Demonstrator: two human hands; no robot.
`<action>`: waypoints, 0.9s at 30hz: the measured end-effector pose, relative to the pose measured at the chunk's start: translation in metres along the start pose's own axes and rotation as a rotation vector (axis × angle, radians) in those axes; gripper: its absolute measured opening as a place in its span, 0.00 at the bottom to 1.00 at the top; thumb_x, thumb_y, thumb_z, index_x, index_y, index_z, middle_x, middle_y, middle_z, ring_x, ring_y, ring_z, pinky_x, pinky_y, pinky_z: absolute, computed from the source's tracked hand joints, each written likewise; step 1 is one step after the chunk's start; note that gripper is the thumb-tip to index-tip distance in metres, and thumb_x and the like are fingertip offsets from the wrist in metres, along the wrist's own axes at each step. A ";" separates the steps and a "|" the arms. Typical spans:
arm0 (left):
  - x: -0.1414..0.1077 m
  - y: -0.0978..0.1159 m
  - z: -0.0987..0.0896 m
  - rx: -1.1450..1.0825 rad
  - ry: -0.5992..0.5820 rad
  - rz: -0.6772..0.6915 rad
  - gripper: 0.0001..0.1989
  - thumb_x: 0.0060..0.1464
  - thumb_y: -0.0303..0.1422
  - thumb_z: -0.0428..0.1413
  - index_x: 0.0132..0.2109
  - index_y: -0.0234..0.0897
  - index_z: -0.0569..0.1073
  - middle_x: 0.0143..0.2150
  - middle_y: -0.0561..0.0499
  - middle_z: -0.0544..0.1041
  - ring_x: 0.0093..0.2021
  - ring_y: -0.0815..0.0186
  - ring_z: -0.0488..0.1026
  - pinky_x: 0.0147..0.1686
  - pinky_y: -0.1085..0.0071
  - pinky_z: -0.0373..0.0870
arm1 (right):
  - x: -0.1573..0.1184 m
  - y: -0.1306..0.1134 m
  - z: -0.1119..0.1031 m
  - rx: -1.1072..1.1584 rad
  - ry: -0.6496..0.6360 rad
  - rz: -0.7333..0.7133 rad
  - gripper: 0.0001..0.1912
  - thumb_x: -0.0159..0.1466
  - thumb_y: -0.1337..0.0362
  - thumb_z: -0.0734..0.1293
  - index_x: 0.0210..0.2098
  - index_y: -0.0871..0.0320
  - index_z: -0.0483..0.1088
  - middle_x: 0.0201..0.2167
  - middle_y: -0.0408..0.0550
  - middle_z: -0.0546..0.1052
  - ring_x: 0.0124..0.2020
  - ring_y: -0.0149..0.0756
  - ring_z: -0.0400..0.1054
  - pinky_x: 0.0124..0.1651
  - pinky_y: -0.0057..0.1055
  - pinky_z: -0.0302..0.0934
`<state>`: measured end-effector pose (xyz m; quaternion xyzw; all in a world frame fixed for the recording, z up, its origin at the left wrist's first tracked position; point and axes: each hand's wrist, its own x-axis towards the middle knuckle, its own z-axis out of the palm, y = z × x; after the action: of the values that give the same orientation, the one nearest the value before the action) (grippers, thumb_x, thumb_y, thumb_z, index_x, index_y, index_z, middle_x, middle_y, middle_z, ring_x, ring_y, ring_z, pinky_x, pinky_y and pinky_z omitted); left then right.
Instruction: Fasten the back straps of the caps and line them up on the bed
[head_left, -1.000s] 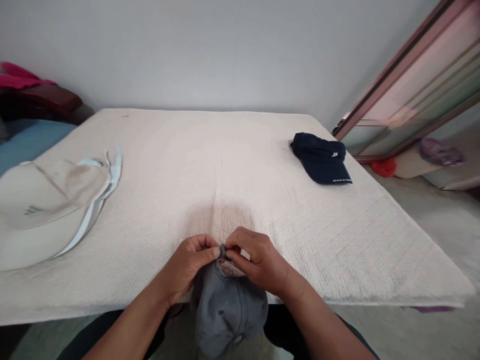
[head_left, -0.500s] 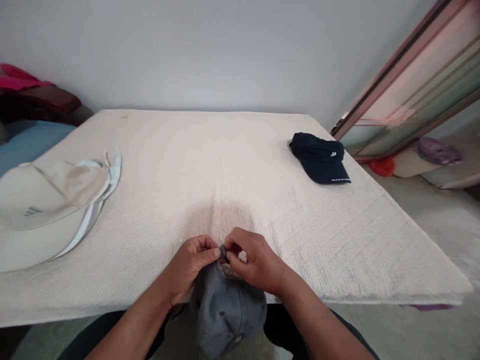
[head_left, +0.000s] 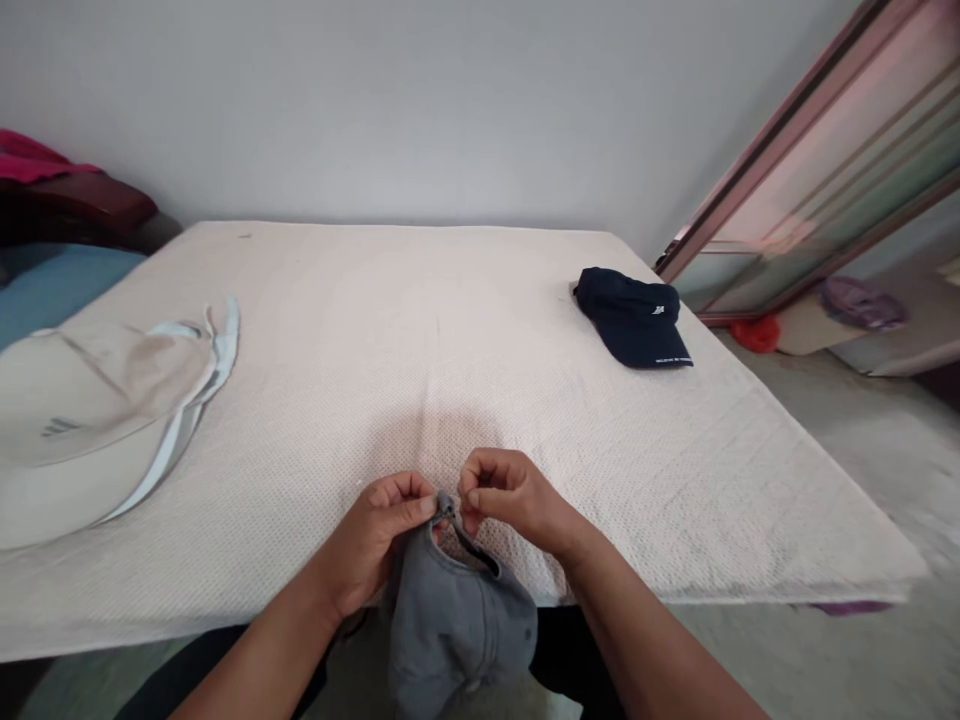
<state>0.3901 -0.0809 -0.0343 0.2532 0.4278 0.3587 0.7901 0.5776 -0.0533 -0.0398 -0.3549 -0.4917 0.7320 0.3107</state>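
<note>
A grey cap (head_left: pixel 457 620) hangs over the table's near edge, its back opening and strap (head_left: pixel 469 545) facing up. My left hand (head_left: pixel 390 525) pinches the strap by its small buckle (head_left: pixel 445 505) between thumb and forefinger. Just right of the buckle, my right hand (head_left: pixel 510 500) has its thumb and fingers drawn together, slightly apart from the buckle. Whether anything lies between those fingertips is too small to make out. The strap runs from the buckle down to the right side of the cap's opening.
On the left of the table (head_left: pixel 337 300) lies a beige cap (head_left: pixel 82 400) with pale trim and straps. A navy cap (head_left: pixel 630 315) rests at the right edge. Beyond it stand a glazed sliding door (head_left: pixel 810 190) and a red item (head_left: pixel 756 333) on the floor.
My right hand has drawn back slightly up and right from the buckle, uncovering the strap and the cap's opening. The left hand keeps its pinch.
</note>
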 end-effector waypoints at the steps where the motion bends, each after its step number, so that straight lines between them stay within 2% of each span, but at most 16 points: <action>1: 0.000 0.001 0.000 -0.020 0.001 -0.003 0.08 0.46 0.31 0.63 0.29 0.33 0.72 0.23 0.52 0.73 0.24 0.71 0.67 0.27 0.76 0.60 | 0.001 0.000 -0.001 0.009 0.006 -0.012 0.04 0.54 0.70 0.65 0.26 0.59 0.64 0.20 0.41 0.71 0.22 0.30 0.67 0.29 0.30 0.63; 5: 0.000 0.003 -0.001 -0.055 0.000 0.010 0.07 0.46 0.29 0.63 0.29 0.33 0.72 0.23 0.52 0.73 0.25 0.72 0.68 0.27 0.77 0.61 | 0.003 0.001 -0.002 -0.100 0.033 -0.043 0.06 0.57 0.64 0.67 0.27 0.59 0.67 0.22 0.42 0.72 0.25 0.29 0.65 0.31 0.28 0.60; 8: -0.001 0.003 -0.002 -0.055 -0.028 0.028 0.06 0.48 0.29 0.63 0.30 0.33 0.72 0.24 0.52 0.74 0.26 0.72 0.68 0.28 0.77 0.61 | 0.004 0.003 -0.002 -0.200 -0.041 0.005 0.08 0.59 0.61 0.67 0.28 0.60 0.70 0.26 0.43 0.72 0.29 0.29 0.64 0.33 0.28 0.58; 12: -0.002 0.003 -0.002 -0.041 -0.051 0.040 0.06 0.49 0.29 0.62 0.30 0.33 0.72 0.24 0.51 0.74 0.26 0.72 0.69 0.30 0.77 0.62 | 0.002 0.008 0.000 0.023 -0.193 0.095 0.12 0.59 0.57 0.67 0.29 0.60 0.69 0.26 0.44 0.72 0.29 0.30 0.65 0.34 0.29 0.59; 16: -0.004 0.002 -0.001 -0.068 -0.064 0.064 0.05 0.51 0.28 0.61 0.30 0.33 0.71 0.23 0.52 0.74 0.25 0.73 0.68 0.29 0.78 0.62 | 0.002 0.010 0.002 0.179 -0.165 0.125 0.12 0.57 0.58 0.70 0.27 0.60 0.67 0.23 0.41 0.69 0.24 0.27 0.63 0.31 0.28 0.58; 23: -0.005 0.004 -0.001 -0.063 -0.180 0.092 0.05 0.52 0.29 0.59 0.31 0.33 0.71 0.21 0.53 0.71 0.23 0.73 0.65 0.27 0.77 0.59 | -0.002 0.000 -0.010 -0.005 -0.153 0.179 0.07 0.56 0.64 0.67 0.26 0.60 0.66 0.18 0.40 0.68 0.20 0.26 0.62 0.23 0.23 0.53; 27: -0.002 0.005 -0.003 0.003 -0.195 0.085 0.03 0.53 0.28 0.57 0.32 0.33 0.70 0.21 0.52 0.71 0.24 0.72 0.65 0.28 0.76 0.59 | -0.005 -0.003 -0.013 0.110 -0.102 0.176 0.04 0.53 0.69 0.66 0.24 0.61 0.66 0.14 0.37 0.64 0.16 0.23 0.56 0.21 0.22 0.48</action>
<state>0.3853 -0.0796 -0.0311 0.3060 0.3385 0.3648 0.8116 0.5915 -0.0497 -0.0390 -0.3415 -0.4331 0.7992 0.2390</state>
